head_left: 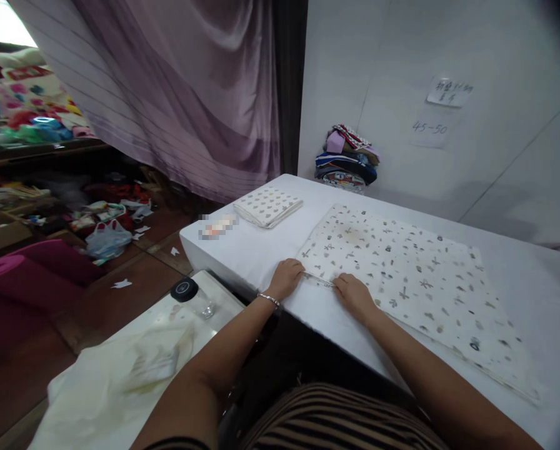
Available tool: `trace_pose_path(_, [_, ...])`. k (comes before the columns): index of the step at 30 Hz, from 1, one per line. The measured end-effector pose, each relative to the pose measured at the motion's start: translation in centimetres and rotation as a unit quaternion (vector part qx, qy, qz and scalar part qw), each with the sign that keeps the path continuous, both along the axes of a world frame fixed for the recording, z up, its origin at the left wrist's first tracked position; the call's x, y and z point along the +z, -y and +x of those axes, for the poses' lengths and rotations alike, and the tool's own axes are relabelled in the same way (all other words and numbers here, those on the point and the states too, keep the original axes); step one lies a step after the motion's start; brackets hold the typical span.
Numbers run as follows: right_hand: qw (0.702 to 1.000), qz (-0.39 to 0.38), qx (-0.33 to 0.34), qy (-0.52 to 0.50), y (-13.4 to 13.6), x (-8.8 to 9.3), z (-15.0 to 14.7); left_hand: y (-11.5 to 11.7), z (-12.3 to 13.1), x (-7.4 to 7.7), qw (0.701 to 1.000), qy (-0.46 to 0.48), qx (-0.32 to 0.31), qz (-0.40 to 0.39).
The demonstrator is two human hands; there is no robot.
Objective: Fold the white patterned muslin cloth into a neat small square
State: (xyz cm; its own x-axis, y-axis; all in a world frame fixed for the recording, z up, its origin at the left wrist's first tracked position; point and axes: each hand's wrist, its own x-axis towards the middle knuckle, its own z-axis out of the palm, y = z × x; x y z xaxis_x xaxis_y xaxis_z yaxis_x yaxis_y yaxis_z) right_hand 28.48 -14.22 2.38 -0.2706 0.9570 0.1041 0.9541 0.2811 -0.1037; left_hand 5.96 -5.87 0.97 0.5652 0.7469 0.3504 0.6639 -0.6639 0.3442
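A large white cloth (411,275) with a scattered print of small grey and brown motifs lies spread on the white-covered table (247,259). At its near left corner my left hand (286,279) grips the edge, fingers closed. My right hand (354,296) is closed on the same near edge, a short way to the right. The strip of edge between the two hands looks slightly raised and turned. Both sets of fingertips are partly hidden from view. Further back on the table is a folded white cloth (268,206) with grey shapes, which neither hand touches.
A lower white side table (221,297) to the left holds a clear jar with a black lid (184,289) and pale bags. Stacked folded clothes (346,159) stand beyond the table's far edge. A purple curtain (205,94) hangs behind. Paper notes (449,92) are on the wall.
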Motion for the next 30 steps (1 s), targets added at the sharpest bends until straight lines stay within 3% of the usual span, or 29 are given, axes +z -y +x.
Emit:
trace_pose_path(6, [1.000,-0.014,0.007,0.004,-0.8,0.7,-1.3,-0.1,0.4,0.2,0.999,0.033,-0.007,-0.035])
trace_pose_path(10, [1.000,-0.022,0.001,-0.005,-1.2,0.7,-1.8,0.4,0.7,0.1,0.995,0.090,0.041,-0.003])
trace_pose_path(13, [0.999,-0.030,-0.010,-0.027,-1.3,0.6,-1.8,0.8,0.8,-0.1,0.993,0.104,0.042,0.023])
trace_pose_path(20, [0.996,-0.044,-0.010,-0.080,-1.6,0.6,-1.4,1.2,0.8,-0.2,0.998,0.016,0.002,0.057])
trace_pose_path(30, [0.994,-0.047,-0.015,-0.102,-1.4,0.4,-1.3,0.8,1.1,0.5,0.991,-0.101,-0.005,0.088])
